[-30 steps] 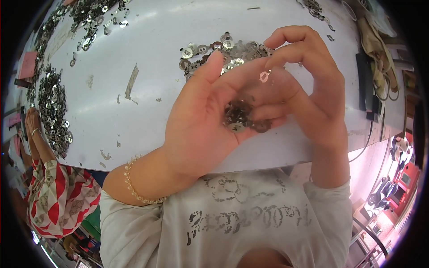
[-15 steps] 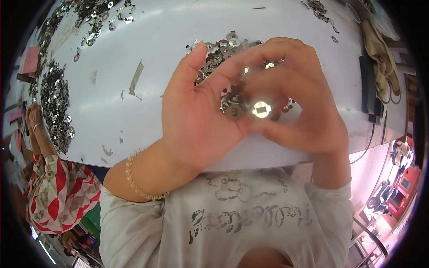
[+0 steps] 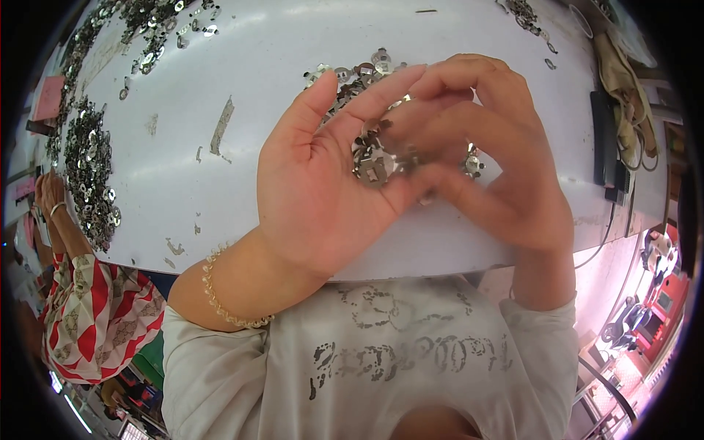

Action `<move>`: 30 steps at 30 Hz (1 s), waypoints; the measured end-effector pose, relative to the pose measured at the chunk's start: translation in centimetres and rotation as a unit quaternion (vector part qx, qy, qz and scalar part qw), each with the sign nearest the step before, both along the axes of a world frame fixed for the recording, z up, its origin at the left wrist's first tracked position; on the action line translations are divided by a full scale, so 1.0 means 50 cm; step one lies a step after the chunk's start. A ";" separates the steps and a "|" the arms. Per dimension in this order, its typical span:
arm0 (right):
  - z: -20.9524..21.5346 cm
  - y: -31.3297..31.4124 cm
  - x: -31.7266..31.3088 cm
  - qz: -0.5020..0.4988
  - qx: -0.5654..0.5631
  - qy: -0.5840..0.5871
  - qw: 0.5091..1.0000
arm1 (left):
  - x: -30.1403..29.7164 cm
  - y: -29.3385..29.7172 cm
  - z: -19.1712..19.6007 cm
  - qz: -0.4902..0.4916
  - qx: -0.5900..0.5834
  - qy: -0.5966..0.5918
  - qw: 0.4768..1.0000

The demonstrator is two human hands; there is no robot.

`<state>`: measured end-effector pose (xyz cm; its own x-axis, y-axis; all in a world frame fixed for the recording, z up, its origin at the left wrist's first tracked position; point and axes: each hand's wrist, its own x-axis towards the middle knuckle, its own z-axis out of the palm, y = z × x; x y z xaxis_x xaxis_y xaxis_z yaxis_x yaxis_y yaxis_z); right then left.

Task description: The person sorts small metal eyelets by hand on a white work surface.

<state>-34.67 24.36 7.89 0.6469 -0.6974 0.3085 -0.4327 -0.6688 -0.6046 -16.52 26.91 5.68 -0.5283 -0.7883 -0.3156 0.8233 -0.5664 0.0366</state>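
My left hand (image 3: pixel 312 172) is turned palm up above the table, thumb raised. Several small shiny metal discs (image 3: pixel 372 169) rest against its palm and fingers, so it holds them. Reaching in from the right, my right hand (image 3: pixel 491 139) curls its thumb and fingers around the edge of these discs. Its fingertips are smeared by motion, and whether a disc is between them is hidden. Behind both hands lies a pile of the same metal discs (image 3: pixel 359 77) on the white table (image 3: pixel 242 198), partly covered by my fingers.
More piles of metal pieces lie at the left (image 3: pixel 89 172), far left and far right (image 3: pixel 522 15). At the left edge a co-worker's hands (image 3: pixel 51 194) rest by a pile. A dark box (image 3: pixel 605 139) and a cloth (image 3: pixel 623 88) are along the right edge.
The right thumb and fingers have shifted slightly, and the bright disc at its thumb tip no longer shows there. The left hand has moved a little to the left, its discs turned differently.
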 end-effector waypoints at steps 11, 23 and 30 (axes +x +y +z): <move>-0.004 -0.010 -0.006 -0.018 0.077 -0.028 0.996 | -0.004 -0.005 0.004 -0.006 -0.008 0.019 1.000; -0.006 -0.007 -0.001 -0.072 -0.012 -0.096 0.993 | -0.004 0.000 0.004 -0.004 -0.027 0.001 1.000; -0.001 -0.009 -0.008 -0.010 -0.016 0.025 0.999 | 0.000 0.001 -0.005 -0.006 -0.034 -0.011 0.999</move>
